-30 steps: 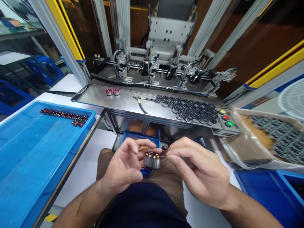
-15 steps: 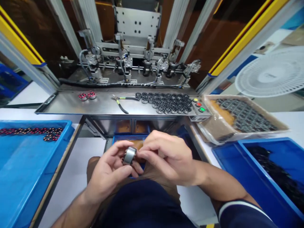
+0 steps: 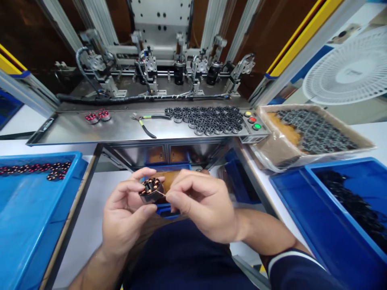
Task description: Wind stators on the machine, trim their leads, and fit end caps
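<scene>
My left hand (image 3: 125, 213) holds a small round motor stator (image 3: 151, 190) with copper windings and a silver rim, over my lap. Thumb and fingers of my right hand (image 3: 201, 203) are pinched at the stator's right edge, apparently on a thin wire end. The windings face up toward the camera.
A steel shelf (image 3: 121, 129) carries two red-wound stators (image 3: 97, 116), cutters (image 3: 145, 123), several black stator cores (image 3: 208, 120) and coloured buttons (image 3: 252, 120). Blue trays sit left (image 3: 30, 213) and right (image 3: 326, 217); a lined box of cores (image 3: 311, 135) and a white fan (image 3: 347, 76) stand at right.
The stator has turned in my left hand from rim-on to windings up. My right hand's fingers have shifted to its right edge. My view has dipped and moved slightly.
</scene>
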`<state>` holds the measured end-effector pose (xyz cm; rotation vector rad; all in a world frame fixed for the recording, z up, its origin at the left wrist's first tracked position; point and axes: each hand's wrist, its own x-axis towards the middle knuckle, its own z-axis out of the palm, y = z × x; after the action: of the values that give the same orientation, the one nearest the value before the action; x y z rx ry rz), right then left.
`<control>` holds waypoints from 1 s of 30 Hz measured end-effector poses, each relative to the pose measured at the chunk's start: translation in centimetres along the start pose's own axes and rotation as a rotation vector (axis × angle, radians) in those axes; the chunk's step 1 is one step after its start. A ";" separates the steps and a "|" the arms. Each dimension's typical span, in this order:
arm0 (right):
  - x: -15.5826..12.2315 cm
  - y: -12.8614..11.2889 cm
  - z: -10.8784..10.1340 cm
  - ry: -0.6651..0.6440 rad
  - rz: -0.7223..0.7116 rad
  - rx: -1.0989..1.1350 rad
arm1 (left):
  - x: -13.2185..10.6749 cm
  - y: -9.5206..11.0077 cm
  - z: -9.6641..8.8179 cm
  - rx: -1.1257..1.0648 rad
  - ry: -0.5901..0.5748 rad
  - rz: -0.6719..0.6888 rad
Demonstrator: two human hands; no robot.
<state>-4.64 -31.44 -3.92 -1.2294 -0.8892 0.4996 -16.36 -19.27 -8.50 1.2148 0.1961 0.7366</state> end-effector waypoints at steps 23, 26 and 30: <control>-0.9 4.2 -0.8 0.030 -0.453 -0.294 | 0.2 1.4 -1.4 0.626 -0.167 0.061; -0.9 4.1 -1.1 0.002 -0.570 -0.407 | 0.0 1.4 -1.4 0.653 -0.232 0.000; -0.9 3.5 -1.5 -0.059 -0.525 -0.325 | 0.0 1.4 -0.9 0.691 -0.196 0.105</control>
<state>-3.53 -32.01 -7.68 -1.2108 -1.3291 -0.0337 -17.41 -18.38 -7.59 1.9578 0.2347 0.6522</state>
